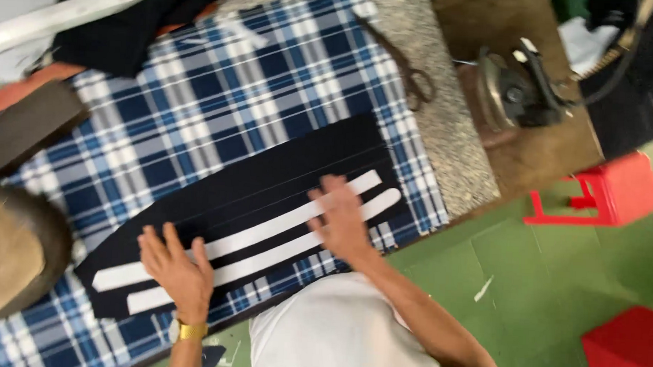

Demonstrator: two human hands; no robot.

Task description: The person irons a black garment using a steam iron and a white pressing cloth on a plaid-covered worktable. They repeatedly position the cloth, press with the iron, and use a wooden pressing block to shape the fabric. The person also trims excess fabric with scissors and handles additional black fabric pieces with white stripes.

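Observation:
A long black fabric piece (268, 181) lies across a blue-and-white plaid cloth (220, 91) on the work table. Two white strips (266, 232) lie along it, side by side. My left hand (176, 269), with a gold watch at the wrist, presses flat on the strips near their left end. Further right, my right hand (340, 217) rests flat with spread fingers on the strips toward their right end. Neither hand holds anything.
A pair of scissors (408, 70) lies at the table's right edge. An iron (514, 89) sits on a brown stand to the right. Red plastic stools (612, 192) stand on the green floor. A brown rounded pad (8, 250) and a dark block (24, 122) lie at left.

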